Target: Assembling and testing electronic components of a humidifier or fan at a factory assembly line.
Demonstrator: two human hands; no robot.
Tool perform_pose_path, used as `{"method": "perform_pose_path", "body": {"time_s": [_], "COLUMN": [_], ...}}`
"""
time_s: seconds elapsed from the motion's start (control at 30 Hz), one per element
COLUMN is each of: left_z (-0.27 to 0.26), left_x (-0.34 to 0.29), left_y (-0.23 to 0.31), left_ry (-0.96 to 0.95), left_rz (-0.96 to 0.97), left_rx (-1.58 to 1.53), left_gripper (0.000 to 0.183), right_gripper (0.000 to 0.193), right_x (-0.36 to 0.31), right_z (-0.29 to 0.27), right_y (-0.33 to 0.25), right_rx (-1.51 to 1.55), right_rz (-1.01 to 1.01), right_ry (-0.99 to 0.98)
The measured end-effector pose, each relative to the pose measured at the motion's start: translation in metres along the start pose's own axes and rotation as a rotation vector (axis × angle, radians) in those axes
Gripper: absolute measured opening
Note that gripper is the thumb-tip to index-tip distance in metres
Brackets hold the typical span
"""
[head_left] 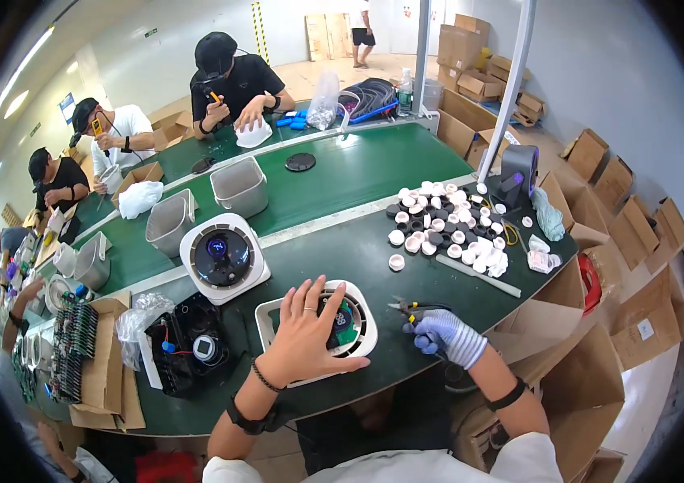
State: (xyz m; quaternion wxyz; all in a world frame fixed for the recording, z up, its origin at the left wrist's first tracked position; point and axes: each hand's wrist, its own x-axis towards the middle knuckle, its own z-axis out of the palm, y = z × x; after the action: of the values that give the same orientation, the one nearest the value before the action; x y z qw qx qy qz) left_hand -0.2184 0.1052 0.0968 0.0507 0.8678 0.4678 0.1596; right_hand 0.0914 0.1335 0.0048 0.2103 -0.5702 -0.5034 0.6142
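My bare left hand [303,332] lies with its fingers spread over a white square housing [368,326] at the front of the bench. Between thumb and forefinger a green circuit board [345,324] shows inside the housing's round opening; the rest is under the hand. To the right, my right hand [448,336], in a white and blue glove, is closed round small cutting pliers [408,307]. Their metal jaws point left, apart from the housing. A similar white unit with a glossy black round face [219,256] rests behind and to the left.
Left of the housing lies an open black case [189,348] with wires. White and black caps [445,221] are heaped at the right, near a flat grey strip [479,276]. Grey bins [171,224] stand along the conveyor. Cardboard boxes [571,378] flank the bench's right edge. Co-workers sit opposite.
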Motion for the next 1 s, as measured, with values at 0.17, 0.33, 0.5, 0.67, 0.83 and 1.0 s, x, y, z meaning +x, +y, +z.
{"method": "perform_pose_path", "body": {"time_s": [0.17, 0.33, 0.5, 0.67, 0.83, 1.0], "left_z": [-0.005, -0.012, -0.01, -0.01, -0.007, -0.006], "left_x": [0.012, 0.002, 0.004, 0.003, 0.005, 0.003], "left_y": [-0.002, -0.012, -0.018, -0.015, -0.019, -0.02], "left_ry": [-0.029, -0.079, -0.124, -0.082, -0.074, -0.072], "left_rz": [0.056, 0.126, 0.116, 0.135, 0.133, 0.118], "left_rx": [-0.074, -0.107, -0.062, -0.085, -0.093, -0.122], "left_gripper": [0.12, 0.119, 0.118, 0.116, 0.112, 0.111], "right_gripper": [0.072, 0.082, 0.048, 0.027, 0.017, 0.021], "right_x": [0.036, -0.029, -0.034, -0.035, -0.028, -0.023], "right_z": [-0.004, 0.026, 0.019, 0.03, 0.024, 0.029], "right_y": [0.061, -0.04, -0.088, -0.093, -0.103, -0.13], "right_rx": [0.419, -0.176, -0.756, -0.493, -0.584, -0.763], "right_rz": [-0.296, -0.826, -1.06, -1.038, -0.641, -0.577], "right_ry": [0.17, 0.2, 0.291, 0.344, 0.06, 0.007]}}
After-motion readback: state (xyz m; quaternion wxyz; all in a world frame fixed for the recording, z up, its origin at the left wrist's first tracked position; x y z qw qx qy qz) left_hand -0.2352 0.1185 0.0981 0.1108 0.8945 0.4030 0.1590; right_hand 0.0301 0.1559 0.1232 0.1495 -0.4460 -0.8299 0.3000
